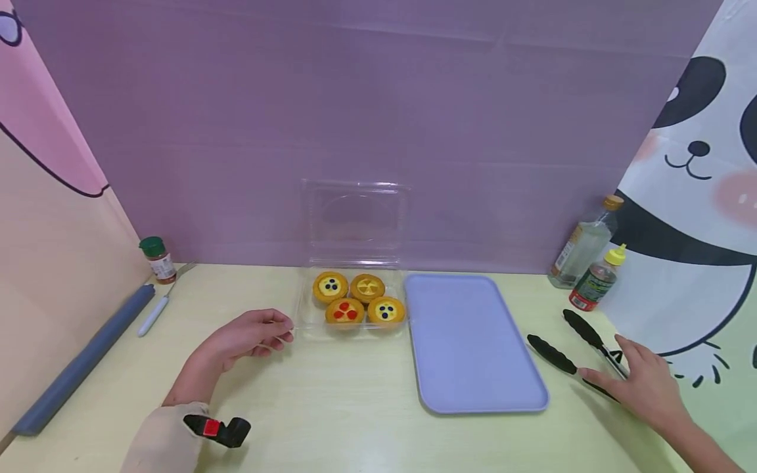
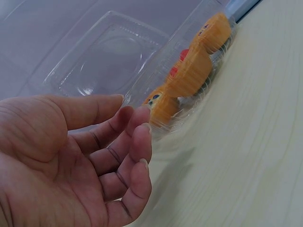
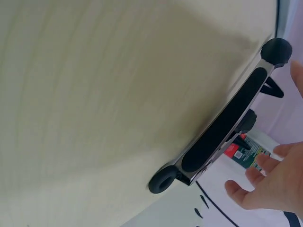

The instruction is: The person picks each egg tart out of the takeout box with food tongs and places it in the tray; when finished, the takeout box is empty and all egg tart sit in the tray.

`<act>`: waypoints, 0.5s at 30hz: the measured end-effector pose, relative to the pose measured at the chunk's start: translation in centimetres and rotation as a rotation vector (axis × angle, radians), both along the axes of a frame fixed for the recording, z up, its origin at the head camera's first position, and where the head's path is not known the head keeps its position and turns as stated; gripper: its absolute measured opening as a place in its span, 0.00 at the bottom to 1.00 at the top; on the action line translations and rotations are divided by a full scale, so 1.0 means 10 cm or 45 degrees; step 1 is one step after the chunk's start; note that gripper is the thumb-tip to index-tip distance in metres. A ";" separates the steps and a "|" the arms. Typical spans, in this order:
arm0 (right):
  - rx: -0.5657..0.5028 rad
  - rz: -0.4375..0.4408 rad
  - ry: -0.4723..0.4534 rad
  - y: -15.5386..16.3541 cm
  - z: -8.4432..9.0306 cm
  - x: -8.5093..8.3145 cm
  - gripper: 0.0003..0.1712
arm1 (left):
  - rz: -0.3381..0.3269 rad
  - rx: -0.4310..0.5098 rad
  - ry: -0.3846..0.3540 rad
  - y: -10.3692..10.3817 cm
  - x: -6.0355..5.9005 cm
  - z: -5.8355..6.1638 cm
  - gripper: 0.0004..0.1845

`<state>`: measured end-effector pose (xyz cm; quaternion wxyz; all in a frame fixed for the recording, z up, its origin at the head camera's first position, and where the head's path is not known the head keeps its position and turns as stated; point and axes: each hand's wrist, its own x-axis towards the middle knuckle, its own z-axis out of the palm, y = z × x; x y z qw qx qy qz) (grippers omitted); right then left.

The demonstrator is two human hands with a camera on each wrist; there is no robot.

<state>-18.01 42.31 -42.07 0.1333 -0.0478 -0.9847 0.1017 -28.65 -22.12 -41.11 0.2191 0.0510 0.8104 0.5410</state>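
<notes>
Your left hand (image 1: pixel 252 334) is poised at the left side of the clear container (image 1: pixel 305 303), fingers softly bent and the thumb close to the index finger; you cannot be sure from these views whether the fingertips touch the plastic. Inside the container sit four tarts (image 1: pixel 345 311), two dotted with dark blue, one topped with red pieces and one with pale yellow ones, while the lid (image 1: pixel 357 220) stands open behind them in front of the purple backdrop (image 1: pixel 378 118). Just right of it, a lavender tray (image 1: pixel 473 345) lies flat on the table (image 1: pixel 319 410). Your right hand (image 1: pixel 646 381) has its fingers spread over the tongs (image 1: pixel 551 353), which rest right of the tray with their black tips apart, pointing away from you; whether you touch them cannot be told. Beyond the tongs, a bottle with a yellow nozzle (image 1: pixel 594 286) stands near a taller clear bottle (image 1: pixel 582 246) with a brownish cap. Over on your left, a green-lidded jar (image 1: pixel 161 265) stands by the backdrop, with a pale-handled fork (image 1: pixel 154 315) beside it and a blue roll (image 1: pixel 89 360) lying along the table's left edge.
</notes>
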 end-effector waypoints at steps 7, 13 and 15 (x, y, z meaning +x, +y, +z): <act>0.018 -0.049 -0.185 0.15 -0.01 -0.02 0.67 | -0.016 0.023 0.011 0.02 0.03 0.03 0.21; 0.007 -0.046 -0.279 0.20 -0.05 -0.04 0.66 | -0.008 0.025 -0.001 0.00 0.03 0.03 0.20; -0.002 -0.052 -0.294 0.21 -0.05 -0.05 0.66 | -0.004 0.023 -0.004 -0.01 0.03 0.02 0.20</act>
